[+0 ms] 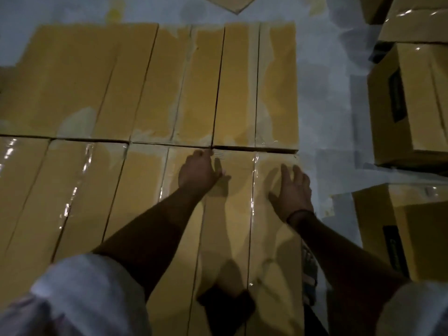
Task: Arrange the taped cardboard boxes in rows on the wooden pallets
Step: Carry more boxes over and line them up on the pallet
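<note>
At the right end of the near row, a yellow-brown rectangular cardboard box with a glossy tape seam down its lid [242, 214] sits flush against its neighbours, and both hands are on or just over its top. The left hand [200, 170] lies at this box's far-left corner, fingers stretched toward the gap with the far row of taped cardboard boxes [169, 81]; it grips nothing. The right hand [294, 190] is spread wide, palm down, over the box's right half, holding nothing; whether it presses or hovers is unclear.

This looks like the settling step: nudging the box square into line. The wooden pallets are hidden beneath the boxes. To the right of this box, loose cardboard boxes with dark labels [412, 105] stand on the pale floor [327, 93]. The next move likely calls for letting go, turning right and lifting one of them.
</note>
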Available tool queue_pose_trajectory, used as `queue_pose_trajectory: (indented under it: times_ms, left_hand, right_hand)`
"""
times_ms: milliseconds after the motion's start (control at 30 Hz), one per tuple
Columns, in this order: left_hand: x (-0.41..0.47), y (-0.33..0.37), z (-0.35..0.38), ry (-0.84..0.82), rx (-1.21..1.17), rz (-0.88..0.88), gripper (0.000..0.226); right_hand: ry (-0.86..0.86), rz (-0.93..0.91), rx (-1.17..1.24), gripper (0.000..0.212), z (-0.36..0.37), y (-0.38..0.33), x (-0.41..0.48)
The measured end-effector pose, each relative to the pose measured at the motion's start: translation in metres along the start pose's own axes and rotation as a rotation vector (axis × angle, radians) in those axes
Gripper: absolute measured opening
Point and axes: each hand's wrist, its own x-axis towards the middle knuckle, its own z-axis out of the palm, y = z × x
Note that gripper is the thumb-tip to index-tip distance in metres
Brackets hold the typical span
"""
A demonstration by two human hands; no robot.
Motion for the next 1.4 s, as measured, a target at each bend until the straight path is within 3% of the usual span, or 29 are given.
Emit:
queue_pose_trajectory:
  times_ms: [167, 500, 700, 967, 1167, 1400]
  left_hand:
    - [0.068, 0.015, 0.017, 0.078, -0.097, -0.145, 0.04]
    - [0.093, 0.037, 0.036, 0.258, -0.136, -0.429, 0.025]
    - [0.096, 0.056, 0.037, 0.248, -0.189, -0.575, 0.027]
    - [0.071, 0.045, 0.046, 0.225, 0.026, -0.287, 0.02]
    - [0.095, 0.034, 0.033, 0.18, -0.059, -0.394, 0.028]
    - [0.082, 0.024, 0.04, 0.271, -0.113, -0.321, 0.017]
  right_hand:
    - [0.036, 0.01, 0.187, 0.084, -0.019, 0.001, 0.082]
    - [0.005, 0.028, 0.398, 0.09, -0.016, 0.02, 0.117]
    - [0.02, 0.018, 0.407, 0.091, -0.013, 0.023, 0.117]
    - [0.032, 0.04, 0.413, 0.09, -0.008, 0.021, 0.113]
    - [0.033, 0.017, 0.372, 0.088, -0.011, 0.022, 0.115]
    - [0.06, -0.005, 0.353, 0.079, -0.009, 0.025, 0.103]
